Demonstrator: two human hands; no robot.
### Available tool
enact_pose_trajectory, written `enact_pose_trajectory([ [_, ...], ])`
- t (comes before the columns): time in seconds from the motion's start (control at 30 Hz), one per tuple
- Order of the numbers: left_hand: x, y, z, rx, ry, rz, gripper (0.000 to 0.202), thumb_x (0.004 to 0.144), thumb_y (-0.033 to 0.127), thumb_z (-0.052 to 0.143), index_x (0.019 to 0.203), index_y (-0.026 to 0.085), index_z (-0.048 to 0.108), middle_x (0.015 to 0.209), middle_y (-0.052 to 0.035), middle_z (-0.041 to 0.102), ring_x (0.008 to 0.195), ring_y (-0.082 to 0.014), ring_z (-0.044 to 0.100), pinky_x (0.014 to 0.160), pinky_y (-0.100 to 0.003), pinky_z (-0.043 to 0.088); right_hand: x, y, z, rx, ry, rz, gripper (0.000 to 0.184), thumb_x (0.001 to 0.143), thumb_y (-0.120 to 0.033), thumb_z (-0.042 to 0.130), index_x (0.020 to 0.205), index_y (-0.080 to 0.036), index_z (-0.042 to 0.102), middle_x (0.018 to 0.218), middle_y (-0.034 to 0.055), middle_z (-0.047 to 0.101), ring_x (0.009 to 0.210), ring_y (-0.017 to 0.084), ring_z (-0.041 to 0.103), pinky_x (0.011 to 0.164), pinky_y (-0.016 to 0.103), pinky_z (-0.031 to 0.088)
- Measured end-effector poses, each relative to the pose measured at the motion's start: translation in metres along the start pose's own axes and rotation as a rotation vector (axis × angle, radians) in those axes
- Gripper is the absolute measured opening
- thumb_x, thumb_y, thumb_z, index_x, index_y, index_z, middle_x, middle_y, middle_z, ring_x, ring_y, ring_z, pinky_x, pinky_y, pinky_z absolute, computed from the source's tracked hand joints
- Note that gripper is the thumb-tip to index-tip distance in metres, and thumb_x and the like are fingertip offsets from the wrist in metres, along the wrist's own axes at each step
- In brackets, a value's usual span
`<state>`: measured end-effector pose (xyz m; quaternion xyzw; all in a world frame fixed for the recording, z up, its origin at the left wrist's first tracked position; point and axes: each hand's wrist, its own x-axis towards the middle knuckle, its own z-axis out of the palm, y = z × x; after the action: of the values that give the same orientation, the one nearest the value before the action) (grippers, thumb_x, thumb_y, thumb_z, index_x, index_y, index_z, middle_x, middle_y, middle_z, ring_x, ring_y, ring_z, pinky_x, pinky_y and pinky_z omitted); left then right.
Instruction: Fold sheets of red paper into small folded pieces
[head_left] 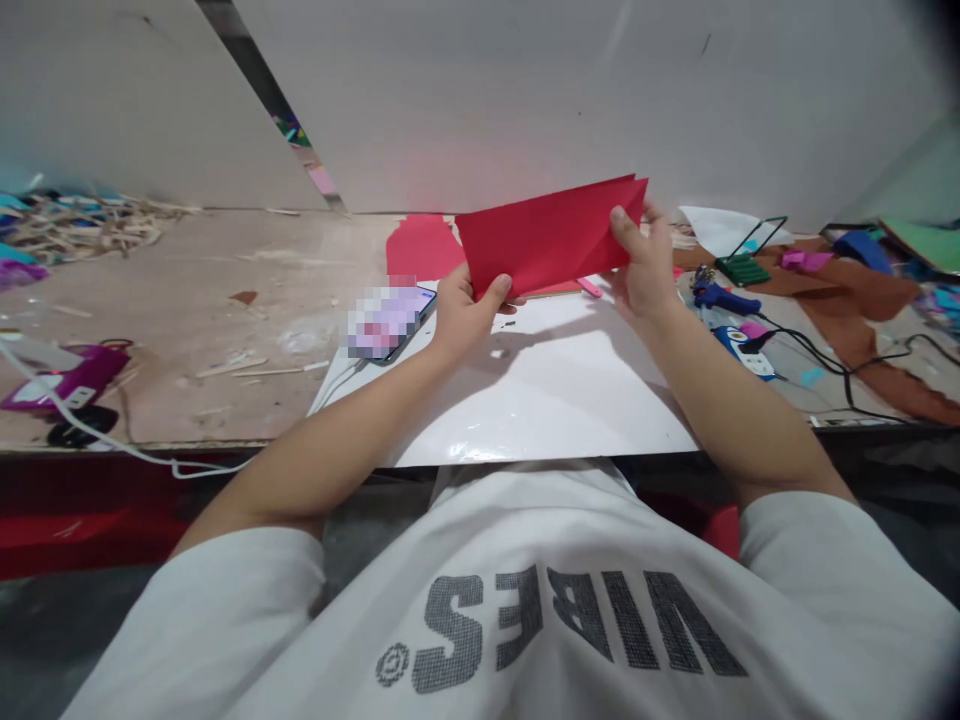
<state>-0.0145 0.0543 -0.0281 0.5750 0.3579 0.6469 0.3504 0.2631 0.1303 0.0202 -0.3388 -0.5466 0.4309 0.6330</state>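
I hold a folded sheet of thin red paper (547,240) above the table (225,340). My left hand (465,320) and right hand (643,268) each have their grip pinched on an end. It looks light, floppy and easily creased, so the edges seem safest.

A glossy white board (540,400) is lying in front of me, overhanging the table edge, with a phone (390,320) resting on its far left corner. Left of the board, a magenta device (71,380) is sitting near a white cable (112,440), and a heap of wooden sticks (82,225) is lying further off by the wall. Right of the board, a blue glue gun (724,298) is lying with its black cord (825,365) snaking away over brown felt (855,310), while a flat red sheet (424,248) is lying just behind the board.
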Motion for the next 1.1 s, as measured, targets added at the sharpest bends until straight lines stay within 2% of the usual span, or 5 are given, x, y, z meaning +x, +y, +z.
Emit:
enact_pose_trajectory([
  [0.1,-0.002,-0.001,-0.003,0.005,-0.044,-0.029,0.078,0.092,0.091,0.105,0.127,0.026,0.08,0.111,-0.0095,0.092,0.089,-0.0297,0.096,0.077,-0.041,0.078,-0.004,0.004,0.007,0.24,0.068,0.077,0.071,0.07,-0.071,0.116,0.118,-0.038,0.076,0.127,0.0013,0.095,0.134,0.034,0.087,0.122,0.059,0.074],
  [0.37,0.016,0.043,-0.03,-0.118,-0.233,-0.166,0.086,0.104,0.109,0.071,0.12,0.027,0.089,0.105,-0.0135,0.094,0.106,-0.0401,0.096,0.088,-0.052,0.08,-0.014,-0.027,0.007,0.159,-0.052,0.045,0.066,0.054,-0.06,0.126,0.09,-0.029,0.081,0.097,0.0031,0.089,0.094,0.026,0.08,0.105,0.053,0.072],
  [0.6,-0.007,0.074,-0.012,0.044,-0.412,-0.319,0.061,0.09,0.069,0.114,0.124,0.023,0.09,0.113,-0.0083,0.095,0.1,-0.0328,0.094,0.086,-0.042,0.077,-0.064,-0.033,0.042,0.002,-0.288,0.087,0.063,0.059,-0.061,0.128,0.09,-0.028,0.084,0.094,0.0013,0.087,0.097,0.029,0.084,0.094,0.047,0.076],
  [0.87,-0.019,0.051,-0.001,0.044,-0.261,-0.121,0.071,0.105,0.093,0.097,0.12,0.025,0.086,0.113,-0.0108,0.095,0.116,-0.0383,0.095,0.099,-0.05,0.08,-0.081,-0.008,0.053,0.048,-0.139,0.075,0.081,0.075,-0.089,0.116,0.122,-0.033,0.081,0.127,0.0046,0.09,0.131,0.035,0.089,0.111,0.052,0.078],
  [1.1,-0.03,0.024,0.007,0.084,-0.163,-0.021,0.072,0.112,0.097,0.086,0.125,0.027,0.083,0.126,-0.0118,0.093,0.128,-0.0379,0.092,0.115,-0.054,0.077,-0.104,-0.011,0.071,0.203,-0.154,0.267,0.077,0.074,-0.091,0.117,0.107,-0.031,0.082,0.115,0.0079,0.095,0.13,0.041,0.092,0.116,0.058,0.08],
])
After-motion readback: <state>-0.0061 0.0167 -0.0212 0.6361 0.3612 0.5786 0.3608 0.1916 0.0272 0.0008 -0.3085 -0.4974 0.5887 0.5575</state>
